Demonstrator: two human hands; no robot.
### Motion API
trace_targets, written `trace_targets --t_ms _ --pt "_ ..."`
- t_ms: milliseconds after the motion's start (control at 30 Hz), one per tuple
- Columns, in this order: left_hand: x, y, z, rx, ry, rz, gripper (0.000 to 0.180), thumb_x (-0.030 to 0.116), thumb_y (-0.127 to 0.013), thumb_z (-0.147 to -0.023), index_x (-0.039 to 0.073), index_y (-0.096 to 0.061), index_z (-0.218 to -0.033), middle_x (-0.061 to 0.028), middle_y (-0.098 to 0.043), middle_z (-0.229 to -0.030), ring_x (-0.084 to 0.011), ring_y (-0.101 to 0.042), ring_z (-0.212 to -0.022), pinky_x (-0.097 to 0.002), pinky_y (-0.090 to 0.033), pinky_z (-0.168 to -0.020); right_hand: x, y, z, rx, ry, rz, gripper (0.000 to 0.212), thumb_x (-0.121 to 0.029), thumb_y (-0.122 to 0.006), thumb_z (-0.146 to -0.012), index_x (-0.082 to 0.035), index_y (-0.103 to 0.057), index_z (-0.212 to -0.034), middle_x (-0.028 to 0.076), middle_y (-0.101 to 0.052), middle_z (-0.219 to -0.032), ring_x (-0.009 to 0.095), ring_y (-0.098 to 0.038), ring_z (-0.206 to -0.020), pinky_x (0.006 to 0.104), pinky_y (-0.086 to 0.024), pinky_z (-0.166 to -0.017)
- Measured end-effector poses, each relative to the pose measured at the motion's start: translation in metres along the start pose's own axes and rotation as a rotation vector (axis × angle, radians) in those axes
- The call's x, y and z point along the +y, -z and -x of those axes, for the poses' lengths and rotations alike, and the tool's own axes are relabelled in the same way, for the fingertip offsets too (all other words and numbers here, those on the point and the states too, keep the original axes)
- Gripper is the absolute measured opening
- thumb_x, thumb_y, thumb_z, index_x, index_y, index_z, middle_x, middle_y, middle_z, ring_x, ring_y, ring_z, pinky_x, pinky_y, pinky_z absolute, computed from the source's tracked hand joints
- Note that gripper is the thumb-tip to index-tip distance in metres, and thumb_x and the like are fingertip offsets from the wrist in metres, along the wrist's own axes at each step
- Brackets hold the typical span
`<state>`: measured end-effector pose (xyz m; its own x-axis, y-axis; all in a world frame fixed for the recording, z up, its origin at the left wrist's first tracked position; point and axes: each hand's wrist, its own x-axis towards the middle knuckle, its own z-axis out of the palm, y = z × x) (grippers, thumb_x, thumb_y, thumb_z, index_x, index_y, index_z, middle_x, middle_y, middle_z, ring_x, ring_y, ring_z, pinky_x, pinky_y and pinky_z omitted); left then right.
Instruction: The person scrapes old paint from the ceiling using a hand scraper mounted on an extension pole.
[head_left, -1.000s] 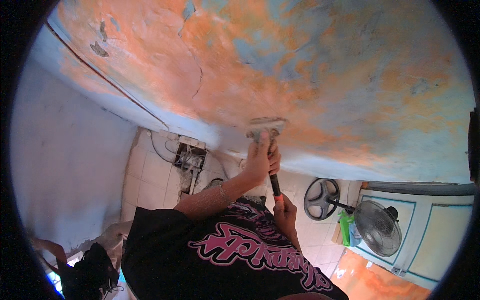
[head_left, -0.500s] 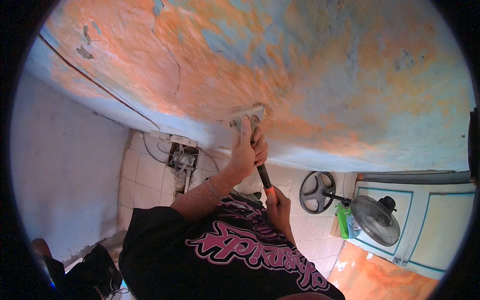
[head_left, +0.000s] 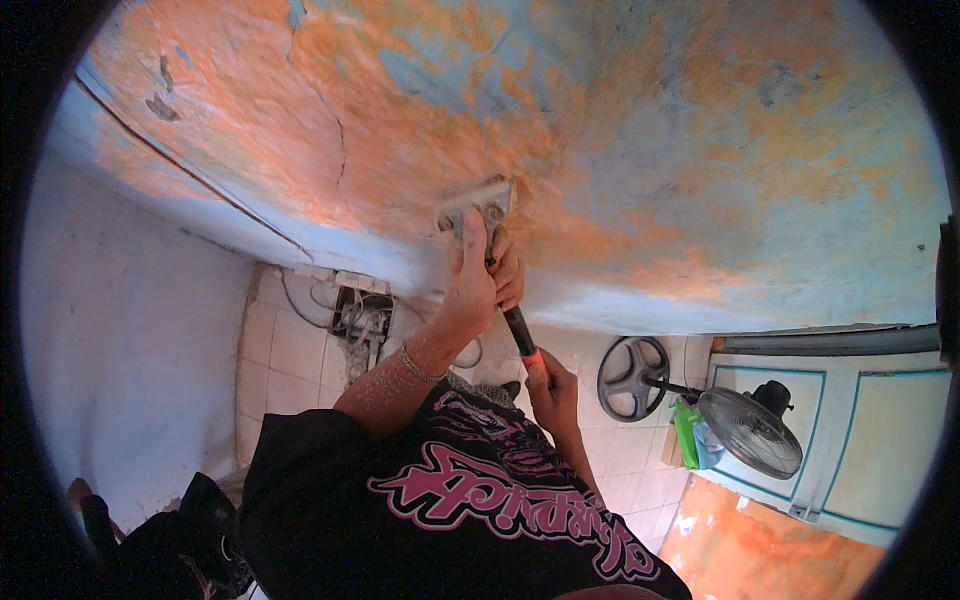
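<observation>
A long-handled wall scraper [head_left: 515, 328] slants up from my waist, its black handle marked by an orange band. Its pale metal head [head_left: 495, 200], with round fasteners, presses against the worn wall [head_left: 620, 180] of patchy orange and blue paint. My left hand [head_left: 482, 268] wraps the upper handle just below the head, thumb laid up along the metal. Lower down, my right hand [head_left: 555, 393] grips the handle by the orange band. Dust coats my left forearm, and a bracelet circles that wrist. The blade edge is partly blurred.
Wires and pipes hang from an opening [head_left: 362, 312] in the tiled wall to the left. At right stand a pedestal fan [head_left: 752, 430] with its round base [head_left: 633, 380], a green bag [head_left: 686, 432], and a white door with blue trim [head_left: 850, 440]. A crack runs up the painted wall.
The scraper's head has slid a little up and left over the wall, and both hands have gone with it. My grips look the same.
</observation>
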<state>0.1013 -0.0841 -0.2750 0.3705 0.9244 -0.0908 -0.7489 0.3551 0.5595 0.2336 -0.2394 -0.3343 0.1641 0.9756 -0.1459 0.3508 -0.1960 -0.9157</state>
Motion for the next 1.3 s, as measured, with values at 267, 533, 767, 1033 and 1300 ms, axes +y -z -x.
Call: trace_targets --t_ms 267,533,767,1033,1300 --pt "-0.025 0.004 0.008 0.05 0.124 -0.216 0.054 0.062 -0.034 -0.092 0.015 -0.035 -0.065 0.0033 -0.027 -0.045 -0.0102 -0.026 -0.034 -0.0267 -0.025 -0.034 0.041 -0.012 0.022 -0.053 -0.084 -0.207 0.042 -0.039 -0.042 -0.098 0.0 -0.057 -0.101 -0.004 -0.041 -0.055 0.003 -0.037 -0.047 0.0214 -0.027 -0.044" --pt "-0.022 0.009 -0.005 -0.1 -0.031 -0.235 0.053 0.059 -0.034 -0.094 0.014 -0.037 -0.067 0.0019 -0.03 -0.046 -0.0122 -0.029 -0.034 -0.0288 -0.025 -0.033 0.057 -0.016 -0.015 -0.128 0.036 -0.198 0.045 -0.043 -0.039 -0.097 -0.001 -0.054 -0.088 -0.001 -0.044 -0.058 0.007 -0.039 -0.052 0.0252 -0.031 -0.048" --pt "-0.049 0.01 0.001 0.061 0.085 -0.429 0.053 0.058 -0.039 -0.093 0.014 -0.036 -0.064 0.0028 -0.03 -0.047 -0.0103 -0.028 -0.036 -0.0272 -0.025 -0.035 0.085 -0.03 0.002 -0.162 -0.07 -0.306 0.052 -0.051 -0.033 -0.097 -0.005 -0.047 -0.076 -0.002 -0.041 -0.058 0.008 -0.038 -0.052 0.0256 -0.031 -0.047" --pt "-0.072 0.018 0.003 0.042 0.138 -0.253 0.051 0.054 -0.04 -0.095 0.013 -0.034 -0.065 0.0037 -0.03 -0.048 -0.0075 -0.028 -0.036 -0.0235 -0.024 -0.035 0.091 -0.009 0.011 -0.095 -0.102 -0.112 0.053 -0.048 -0.032 -0.098 -0.006 -0.046 -0.07 -0.001 -0.043 -0.057 0.009 -0.04 -0.051 0.0268 -0.033 -0.047" --pt "-0.008 -0.014 -0.01 -0.072 0.002 -0.206 0.06 0.071 -0.031 -0.087 0.017 -0.034 -0.062 0.0026 -0.025 -0.045 -0.0114 -0.023 -0.034 -0.0283 -0.019 -0.032 0.006 0.006 -0.022 -0.043 0.114 0.104 0.039 -0.035 -0.042 -0.097 0.001 -0.056 -0.095 0.022 -0.055 -0.063 0.043 -0.054 -0.058 0.0442 -0.042 -0.054"
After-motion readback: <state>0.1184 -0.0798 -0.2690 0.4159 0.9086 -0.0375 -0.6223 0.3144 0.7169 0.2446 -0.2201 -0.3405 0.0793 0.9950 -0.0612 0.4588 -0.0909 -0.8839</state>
